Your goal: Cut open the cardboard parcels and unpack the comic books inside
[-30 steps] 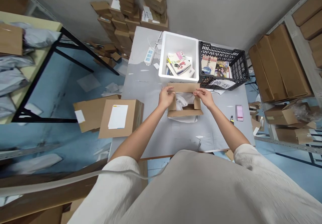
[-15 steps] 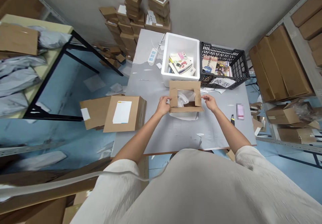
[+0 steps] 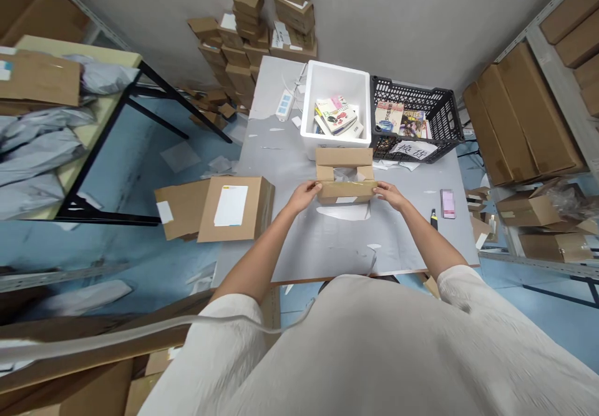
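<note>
A small brown cardboard box (image 3: 345,156) stands in the middle of the grey table (image 3: 299,247), with its flaps partly folded in. White plastic wrap shows through the gap in its top. My left hand (image 3: 305,193) grips the near flap at its left end. My right hand (image 3: 389,194) grips the same flap at its right end. The near flap stands raised between my hands. A flat white sheet (image 3: 345,211) lies on the table just in front of the box.
Behind the box stand a white foam bin (image 3: 335,79) of books and a black plastic crate (image 3: 414,101) of books. A pink phone (image 3: 448,203) and a small cutter (image 3: 435,219) lie at the right. A labelled carton (image 3: 236,207) sits at the left edge. Stacked boxes (image 3: 262,17) fill the back.
Both hands came from the far flap to the near side of the box. They lifted the near flap up over the opening, covering most of the white wrap.
</note>
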Demonstrator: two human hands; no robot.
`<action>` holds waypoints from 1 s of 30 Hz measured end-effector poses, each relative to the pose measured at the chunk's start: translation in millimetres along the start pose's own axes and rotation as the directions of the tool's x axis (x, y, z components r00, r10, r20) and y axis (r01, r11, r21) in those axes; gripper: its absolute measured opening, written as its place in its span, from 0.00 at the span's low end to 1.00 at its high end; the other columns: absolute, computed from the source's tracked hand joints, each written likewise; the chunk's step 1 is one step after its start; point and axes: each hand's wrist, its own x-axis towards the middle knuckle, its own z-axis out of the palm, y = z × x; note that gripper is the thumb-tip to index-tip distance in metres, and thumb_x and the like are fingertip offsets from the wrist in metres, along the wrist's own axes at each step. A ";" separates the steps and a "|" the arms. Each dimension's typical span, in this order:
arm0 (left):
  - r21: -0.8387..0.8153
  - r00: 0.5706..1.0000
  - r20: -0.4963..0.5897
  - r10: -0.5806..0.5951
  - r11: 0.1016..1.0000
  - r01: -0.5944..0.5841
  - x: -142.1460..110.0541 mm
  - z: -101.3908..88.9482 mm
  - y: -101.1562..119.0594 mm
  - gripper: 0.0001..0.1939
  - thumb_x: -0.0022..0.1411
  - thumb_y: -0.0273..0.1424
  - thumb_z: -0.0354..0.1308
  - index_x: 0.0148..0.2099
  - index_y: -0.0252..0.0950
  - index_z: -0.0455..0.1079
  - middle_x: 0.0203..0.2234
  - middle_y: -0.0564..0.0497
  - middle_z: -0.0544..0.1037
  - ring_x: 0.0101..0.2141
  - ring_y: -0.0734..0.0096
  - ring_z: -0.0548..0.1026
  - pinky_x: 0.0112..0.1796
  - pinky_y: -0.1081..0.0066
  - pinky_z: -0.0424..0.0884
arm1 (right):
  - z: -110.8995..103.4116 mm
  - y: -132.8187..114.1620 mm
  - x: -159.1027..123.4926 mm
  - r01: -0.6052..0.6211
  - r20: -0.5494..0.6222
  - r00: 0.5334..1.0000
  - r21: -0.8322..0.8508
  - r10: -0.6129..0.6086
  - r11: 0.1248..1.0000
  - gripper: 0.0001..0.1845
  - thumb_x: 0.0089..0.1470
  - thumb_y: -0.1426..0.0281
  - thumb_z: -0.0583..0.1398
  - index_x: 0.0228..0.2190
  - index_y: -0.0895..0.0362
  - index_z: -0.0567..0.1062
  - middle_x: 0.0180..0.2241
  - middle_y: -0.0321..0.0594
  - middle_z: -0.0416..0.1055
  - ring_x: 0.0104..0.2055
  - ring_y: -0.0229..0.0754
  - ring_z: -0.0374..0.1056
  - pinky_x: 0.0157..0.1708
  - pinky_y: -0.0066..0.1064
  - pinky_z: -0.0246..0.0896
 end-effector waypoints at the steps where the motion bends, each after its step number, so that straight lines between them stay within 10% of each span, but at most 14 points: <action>1: 0.019 0.998 -0.058 -0.027 0.999 0.028 -1.3 3.8 3.6 0.24 0.72 0.43 0.63 0.64 0.39 0.76 0.54 0.41 0.87 0.54 0.54 0.84 0.60 0.56 0.78 | 3.0 0.8 1.7 0.005 -0.048 0.999 -0.029 -0.006 1.000 0.23 0.50 0.56 0.72 0.47 0.50 0.83 0.52 0.43 0.85 0.53 0.52 0.78 0.57 0.50 0.76; 5: 0.228 0.978 -0.208 0.026 0.973 0.023 -9.3 19.8 17.7 0.26 0.72 0.32 0.60 0.69 0.41 0.70 0.58 0.41 0.82 0.49 0.54 0.84 0.55 0.56 0.79 | 18.5 3.5 6.9 0.091 -0.227 0.963 -0.241 -0.147 0.966 0.23 0.55 0.58 0.68 0.51 0.50 0.77 0.49 0.44 0.84 0.46 0.51 0.79 0.56 0.53 0.78; 12: 0.460 0.974 -0.156 0.165 0.885 -0.076 -21.6 39.4 26.6 0.21 0.74 0.29 0.52 0.63 0.42 0.76 0.66 0.38 0.75 0.58 0.44 0.79 0.61 0.49 0.75 | 33.6 2.6 -1.2 0.301 -0.092 0.890 -0.617 -0.447 0.727 0.21 0.62 0.67 0.59 0.53 0.53 0.81 0.62 0.55 0.78 0.63 0.61 0.75 0.68 0.56 0.72; 20: 0.491 0.943 -0.059 0.326 0.832 -0.257 -43.7 44.2 31.8 0.28 0.73 0.36 0.60 0.72 0.35 0.70 0.74 0.31 0.66 0.67 0.35 0.72 0.68 0.40 0.71 | 18.0 9.6 -35.3 0.307 -0.065 0.900 -0.606 -0.431 0.734 0.31 0.60 0.59 0.66 0.63 0.53 0.79 0.71 0.55 0.71 0.73 0.63 0.68 0.75 0.57 0.66; 30: 0.468 0.891 0.029 0.453 0.782 -0.412 -49.7 67.6 98.3 0.26 0.75 0.35 0.60 0.72 0.41 0.70 0.73 0.34 0.68 0.70 0.37 0.69 0.72 0.42 0.65 | -33.5 2.1 -91.8 0.326 -0.200 0.858 -0.500 -0.474 0.802 0.34 0.62 0.57 0.68 0.67 0.51 0.77 0.74 0.54 0.67 0.77 0.62 0.64 0.79 0.56 0.60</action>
